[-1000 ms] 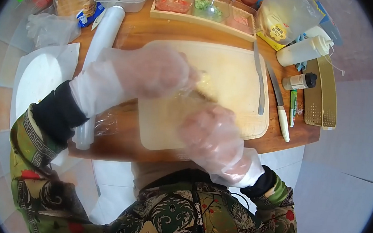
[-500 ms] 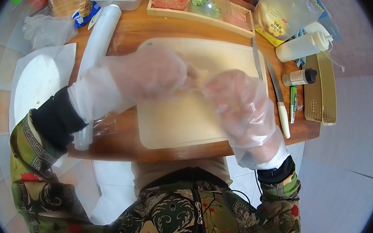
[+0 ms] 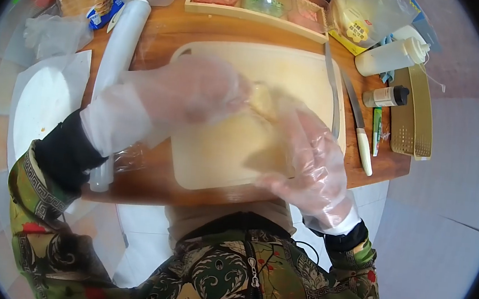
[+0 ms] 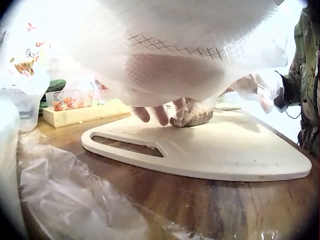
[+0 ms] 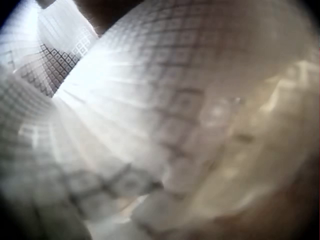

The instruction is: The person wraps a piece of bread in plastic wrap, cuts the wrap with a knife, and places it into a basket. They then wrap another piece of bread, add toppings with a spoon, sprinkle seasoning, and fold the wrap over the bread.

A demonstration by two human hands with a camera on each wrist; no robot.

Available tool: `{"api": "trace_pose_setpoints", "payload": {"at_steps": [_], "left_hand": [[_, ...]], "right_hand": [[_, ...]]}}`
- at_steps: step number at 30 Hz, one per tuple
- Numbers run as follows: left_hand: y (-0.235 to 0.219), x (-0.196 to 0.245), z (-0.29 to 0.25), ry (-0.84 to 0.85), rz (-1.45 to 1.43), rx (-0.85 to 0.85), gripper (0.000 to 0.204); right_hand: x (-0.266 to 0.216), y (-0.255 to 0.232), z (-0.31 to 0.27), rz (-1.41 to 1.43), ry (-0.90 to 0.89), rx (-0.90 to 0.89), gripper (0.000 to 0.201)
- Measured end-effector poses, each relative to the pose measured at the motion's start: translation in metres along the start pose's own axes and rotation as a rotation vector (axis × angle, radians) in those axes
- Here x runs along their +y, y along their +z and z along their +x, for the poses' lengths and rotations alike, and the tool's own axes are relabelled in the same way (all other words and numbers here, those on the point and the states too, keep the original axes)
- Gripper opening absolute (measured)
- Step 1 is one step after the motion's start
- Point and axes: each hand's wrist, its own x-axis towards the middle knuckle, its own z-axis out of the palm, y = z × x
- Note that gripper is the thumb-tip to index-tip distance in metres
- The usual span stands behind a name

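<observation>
A pale yellow, film-wrapped food bundle (image 3: 262,100) is held low over the cream cutting board (image 3: 215,164). My left hand (image 3: 193,90), in a loose clear plastic glove, grips its left side. In the left wrist view the fingertips (image 4: 161,116) hang beside the crinkled bundle (image 4: 192,114), whose underside looks darker. On the other side, my gloved right hand (image 3: 319,163) has its fingers extended and the thumb (image 3: 274,183) spread away. Its fingers point toward the bundle. Mostly blurred, patterned plastic fills the right wrist view.
Left of the board lies a cling film roll (image 3: 120,57), with a white plate (image 3: 48,102) beyond. At the back stands a wooden tray (image 3: 252,21) of chopped fillings. Rightward are a long flat blade (image 3: 333,89), a white-handled knife (image 3: 362,144), a squeeze bottle (image 3: 389,57) and a basket (image 3: 412,120).
My right hand came up and rightward to the bundle, then drew slightly back with its fingers and thumb spread. The left hand stays nearly in place at the bundle.
</observation>
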Motion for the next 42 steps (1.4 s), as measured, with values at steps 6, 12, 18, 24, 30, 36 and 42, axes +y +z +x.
{"api": "trace_pose_setpoints", "payload": {"at_steps": [6,12,18,24,30,36,42], "left_hand": [[-0.005,0.006,0.001,-0.047,-0.019,-0.024,0.027],[-0.005,0.005,0.001,-0.052,0.001,-0.036,0.024],[0.002,-0.003,0.003,0.027,0.026,0.003,0.024],[0.004,-0.003,0.001,0.107,0.055,0.053,0.027],[0.009,0.0,0.002,0.048,-0.026,0.087,0.026],[0.011,0.006,0.008,-0.049,-0.117,0.113,0.02],[0.018,0.01,0.013,-0.238,-0.227,0.192,0.018]], "right_hand": [[0.006,0.036,0.002,1.126,0.324,0.412,0.031],[0.03,0.03,0.022,0.512,0.19,0.229,0.014],[0.017,0.017,0.032,0.282,0.501,0.103,0.015],[0.018,0.021,0.035,0.757,0.557,0.148,0.018],[0.02,0.02,0.036,0.79,0.524,0.134,0.018],[0.021,0.025,0.039,0.805,0.602,0.154,0.019],[0.031,0.034,0.039,0.778,0.535,0.222,0.016]]}}
